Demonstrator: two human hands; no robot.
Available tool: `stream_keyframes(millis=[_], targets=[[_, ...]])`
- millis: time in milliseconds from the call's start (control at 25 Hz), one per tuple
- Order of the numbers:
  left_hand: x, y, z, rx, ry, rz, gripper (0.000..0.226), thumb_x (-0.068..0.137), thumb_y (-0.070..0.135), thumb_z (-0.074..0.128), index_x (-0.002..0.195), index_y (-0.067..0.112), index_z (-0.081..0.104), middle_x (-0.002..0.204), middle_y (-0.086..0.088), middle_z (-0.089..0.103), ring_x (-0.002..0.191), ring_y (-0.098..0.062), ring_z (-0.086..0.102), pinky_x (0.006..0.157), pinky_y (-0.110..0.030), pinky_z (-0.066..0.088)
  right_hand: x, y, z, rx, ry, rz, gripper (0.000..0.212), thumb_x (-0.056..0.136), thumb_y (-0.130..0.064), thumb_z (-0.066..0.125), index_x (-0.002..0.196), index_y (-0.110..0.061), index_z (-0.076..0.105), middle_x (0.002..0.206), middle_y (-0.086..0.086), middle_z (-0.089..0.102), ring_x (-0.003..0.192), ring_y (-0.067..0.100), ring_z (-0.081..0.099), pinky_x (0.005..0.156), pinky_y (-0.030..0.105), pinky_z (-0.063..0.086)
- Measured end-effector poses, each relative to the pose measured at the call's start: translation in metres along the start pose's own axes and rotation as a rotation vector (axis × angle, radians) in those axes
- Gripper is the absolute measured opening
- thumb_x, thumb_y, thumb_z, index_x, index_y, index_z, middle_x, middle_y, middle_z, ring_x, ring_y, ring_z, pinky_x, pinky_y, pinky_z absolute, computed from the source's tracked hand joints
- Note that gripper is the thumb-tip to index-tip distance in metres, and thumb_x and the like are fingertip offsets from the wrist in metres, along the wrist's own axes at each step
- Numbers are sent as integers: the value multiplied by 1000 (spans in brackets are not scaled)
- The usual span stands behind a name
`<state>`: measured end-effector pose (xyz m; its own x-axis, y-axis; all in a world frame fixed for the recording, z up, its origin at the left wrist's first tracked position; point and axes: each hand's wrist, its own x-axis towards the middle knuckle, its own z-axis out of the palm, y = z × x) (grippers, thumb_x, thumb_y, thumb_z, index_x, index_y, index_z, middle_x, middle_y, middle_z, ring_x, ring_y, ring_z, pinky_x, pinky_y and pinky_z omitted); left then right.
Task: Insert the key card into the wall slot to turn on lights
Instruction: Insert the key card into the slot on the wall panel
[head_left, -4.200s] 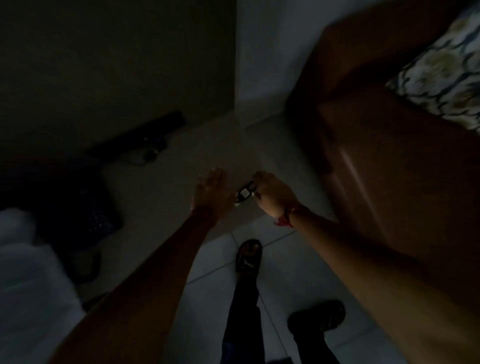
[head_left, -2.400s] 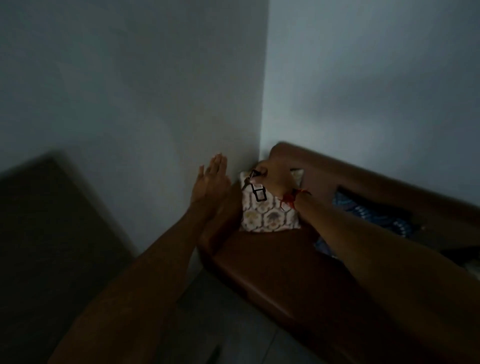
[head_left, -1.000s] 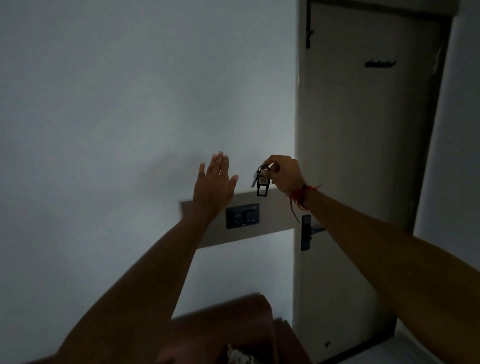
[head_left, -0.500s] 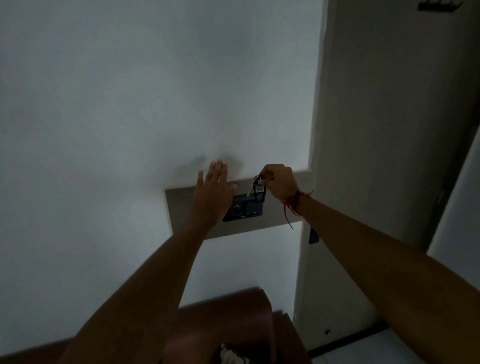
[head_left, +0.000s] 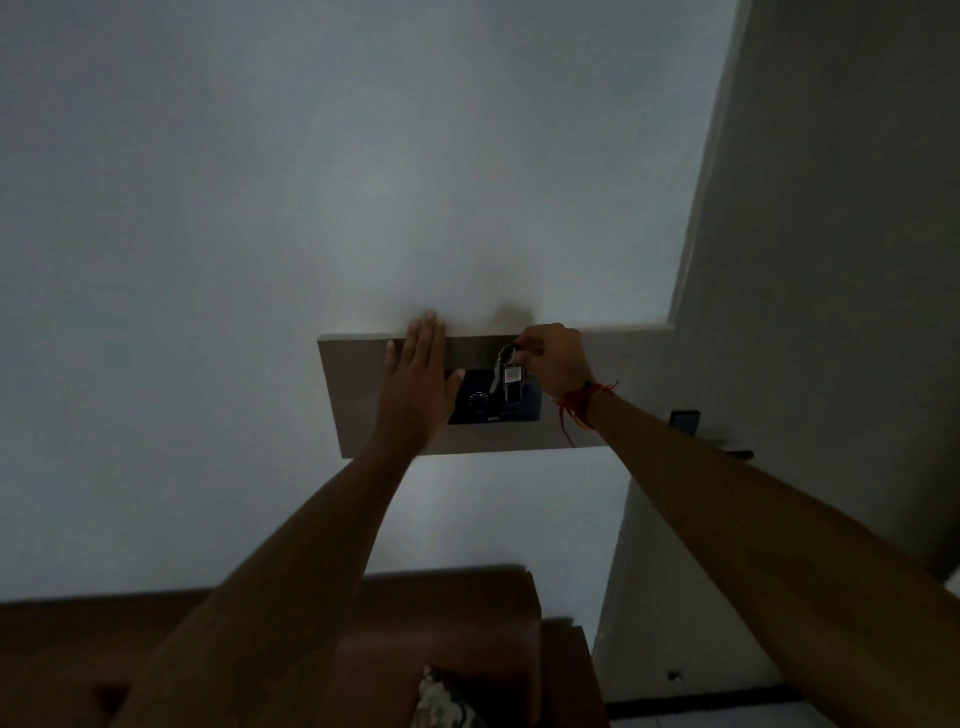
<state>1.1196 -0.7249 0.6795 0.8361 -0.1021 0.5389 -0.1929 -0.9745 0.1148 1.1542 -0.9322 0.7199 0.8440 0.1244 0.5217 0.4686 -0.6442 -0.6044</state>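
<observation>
The room is dim. A dark switch panel (head_left: 527, 408) with a round knob and the card slot sits on a grey wall board (head_left: 353, 395). My right hand (head_left: 553, 358), with a red thread at the wrist, pinches a key ring from which the small key card tag (head_left: 511, 382) and a key hang right in front of the panel's right half. Whether the tag is inside the slot I cannot tell. My left hand (head_left: 418, 384) is flat with fingers straight, over the board and the panel's left edge.
A pale door (head_left: 831, 312) with a dark handle (head_left: 685, 420) stands to the right of the board. Below it are a brown sofa back (head_left: 452, 623) and a patterned cushion (head_left: 447, 701).
I have stepped closer to the wall; the board and panel look larger. My right hand has brought the key card tag down onto the panel's right half. My left hand stays flat beside it.
</observation>
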Motion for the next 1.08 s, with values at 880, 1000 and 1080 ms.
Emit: stream_keyframes(millis=[880,1000,1080], targets=[[5,0,19,47,36,16,73,105,47,37,163,11,10,172,-10,7,160,-26,4,129,-54,8,8,0,7,-106,-8,-133,13,82,5,58,84,-8,56,86,13,65,81,28,60,67,32,45],[5,0,19,45,37,17,74,105,47,38,163,11,9,172,-10,6,160,-27,4,129,-55,9,8,-2,14,-201,-67,-205,18,80,7,57,74,-9,52,83,16,58,78,31,57,64,33,38],[4,-1,19,42,41,20,74,104,47,38,163,11,9,172,-9,6,160,-26,4,129,-55,9,5,4,16,-198,-61,-205,14,80,7,57,74,-4,53,84,21,58,78,33,56,65,40,42]])
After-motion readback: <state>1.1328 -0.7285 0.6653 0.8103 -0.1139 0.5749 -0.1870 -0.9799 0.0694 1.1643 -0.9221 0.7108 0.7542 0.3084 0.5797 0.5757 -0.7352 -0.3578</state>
